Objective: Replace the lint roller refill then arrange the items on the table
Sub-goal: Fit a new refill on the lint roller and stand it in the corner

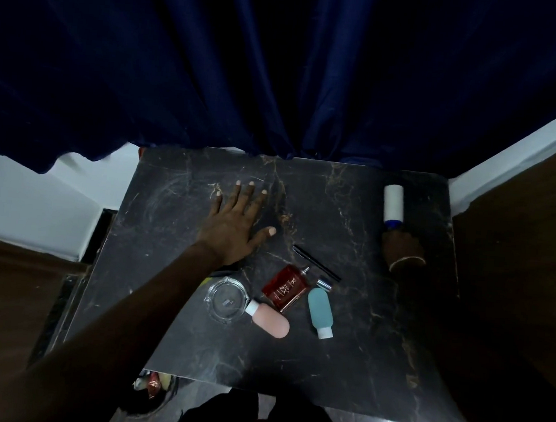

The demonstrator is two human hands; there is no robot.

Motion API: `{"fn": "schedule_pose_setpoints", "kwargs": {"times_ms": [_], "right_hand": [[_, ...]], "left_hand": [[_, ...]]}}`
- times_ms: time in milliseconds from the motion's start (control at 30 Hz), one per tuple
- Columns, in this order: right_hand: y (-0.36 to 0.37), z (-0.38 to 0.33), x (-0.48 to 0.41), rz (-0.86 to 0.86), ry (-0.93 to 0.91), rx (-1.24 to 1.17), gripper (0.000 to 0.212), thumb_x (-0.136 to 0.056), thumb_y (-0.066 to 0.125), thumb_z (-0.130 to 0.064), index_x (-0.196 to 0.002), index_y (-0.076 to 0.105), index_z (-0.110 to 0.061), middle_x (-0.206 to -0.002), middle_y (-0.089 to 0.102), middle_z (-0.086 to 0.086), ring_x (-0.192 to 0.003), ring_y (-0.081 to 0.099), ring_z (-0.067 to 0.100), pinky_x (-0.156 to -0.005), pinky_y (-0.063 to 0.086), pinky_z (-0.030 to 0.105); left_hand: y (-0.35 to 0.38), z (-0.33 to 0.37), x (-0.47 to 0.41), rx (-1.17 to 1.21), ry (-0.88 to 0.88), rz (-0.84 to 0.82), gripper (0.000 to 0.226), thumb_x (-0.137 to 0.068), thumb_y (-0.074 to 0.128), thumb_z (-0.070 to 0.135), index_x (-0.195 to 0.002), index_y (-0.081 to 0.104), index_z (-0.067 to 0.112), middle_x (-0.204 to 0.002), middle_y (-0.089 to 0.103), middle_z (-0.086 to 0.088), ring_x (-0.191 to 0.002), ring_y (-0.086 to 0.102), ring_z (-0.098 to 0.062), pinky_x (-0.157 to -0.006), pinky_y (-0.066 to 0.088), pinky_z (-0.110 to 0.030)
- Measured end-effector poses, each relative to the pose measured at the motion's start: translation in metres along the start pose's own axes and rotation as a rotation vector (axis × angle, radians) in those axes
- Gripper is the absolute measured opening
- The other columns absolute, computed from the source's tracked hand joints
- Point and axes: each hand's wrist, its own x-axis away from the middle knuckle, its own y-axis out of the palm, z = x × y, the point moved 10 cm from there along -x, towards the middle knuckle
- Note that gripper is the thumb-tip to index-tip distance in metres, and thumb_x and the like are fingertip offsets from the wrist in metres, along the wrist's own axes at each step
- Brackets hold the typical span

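My left hand (pixel 236 219) lies flat and spread on the dark marble table (pixel 341 365), holding nothing. My right hand (pixel 401 249) is closed around the handle of the lint roller (pixel 393 203), whose white roll with a blue collar points away from me at the table's far right. Near the table's middle lie a red perfume bottle (pixel 285 286), a teal squeeze bottle (pixel 320 310), a pink squeeze bottle (pixel 270 318), a glass ashtray (pixel 226 298), a black pen (pixel 316 262) and a small silver cap (pixel 324 284).
A dark blue curtain (pixel 281 61) hangs behind the table's far edge. A bin with wrappers (pixel 153 389) stands on the floor below the near left corner. Wooden panels (pixel 519 213) flank the table on both sides.
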Motion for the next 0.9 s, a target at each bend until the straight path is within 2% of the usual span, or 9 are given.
{"fn": "schedule_pose_setpoints", "kwargs": {"times_ms": [133, 300, 433, 633, 800, 900], "right_hand": [[-0.004, -0.061, 0.010, 0.029, -0.109, -0.008, 0.039, -0.105, 0.035, -0.024, -0.127, 0.055, 0.002, -0.122, 0.066, 0.020, -0.111, 0.065, 0.040, -0.093, 0.052, 0.046], [0.002, -0.129, 0.030, 0.054, -0.289, 0.161, 0.032, -0.101, 0.040, -0.015, -0.122, 0.055, 0.003, -0.112, 0.071, 0.018, -0.105, 0.070, 0.037, -0.086, 0.056, 0.044], [0.013, -0.162, 0.041, 0.044, -0.381, 0.183, 0.031, -0.101, 0.038, -0.012, -0.121, 0.055, 0.004, -0.109, 0.073, 0.019, -0.103, 0.070, 0.038, -0.085, 0.056, 0.044], [0.008, -0.125, 0.024, 0.063, -0.241, 0.104, 0.033, -0.103, 0.035, -0.017, -0.124, 0.050, 0.004, -0.113, 0.071, 0.019, -0.105, 0.069, 0.038, -0.086, 0.055, 0.044], [0.004, -0.040, -0.003, 0.057, -0.039, -0.046, 0.038, -0.105, 0.036, -0.027, -0.125, 0.057, -0.002, -0.121, 0.066, 0.020, -0.110, 0.065, 0.041, -0.092, 0.053, 0.048], [0.003, 0.005, -0.009, 0.094, 0.044, -0.081, 0.038, -0.105, 0.039, -0.028, -0.120, 0.061, 0.000, -0.118, 0.066, 0.022, -0.105, 0.066, 0.041, -0.088, 0.055, 0.049]], "left_hand": [[0.001, 0.003, 0.001, 0.010, 0.008, 0.002, 0.091, -0.092, 0.012, 0.083, -0.161, -0.017, 0.031, -0.172, -0.015, -0.007, -0.156, -0.022, -0.025, -0.128, -0.002, -0.061], [0.002, 0.005, 0.001, 0.019, 0.011, -0.010, 0.093, -0.090, 0.012, 0.084, -0.161, -0.016, 0.032, -0.172, -0.015, -0.008, -0.157, -0.020, -0.027, -0.128, -0.006, -0.060], [0.002, 0.009, 0.001, 0.034, 0.022, -0.009, 0.092, -0.092, 0.016, 0.083, -0.162, -0.014, 0.033, -0.173, -0.013, -0.008, -0.158, -0.019, -0.028, -0.127, -0.007, -0.058], [0.007, 0.020, -0.003, 0.116, 0.010, 0.026, 0.090, -0.096, 0.025, 0.079, -0.164, -0.009, 0.032, -0.174, -0.007, -0.009, -0.160, -0.012, -0.027, -0.129, 0.001, -0.057], [0.027, 0.047, -0.015, 0.145, 0.048, -0.004, 0.091, -0.095, 0.024, 0.080, -0.162, -0.013, 0.032, -0.173, -0.008, -0.010, -0.160, -0.010, -0.028, -0.130, 0.002, -0.057], [0.037, 0.067, -0.024, 0.166, 0.078, -0.013, 0.090, -0.094, 0.022, 0.082, -0.162, -0.012, 0.034, -0.174, -0.006, -0.006, -0.161, -0.007, -0.028, -0.129, 0.006, -0.058]]}}
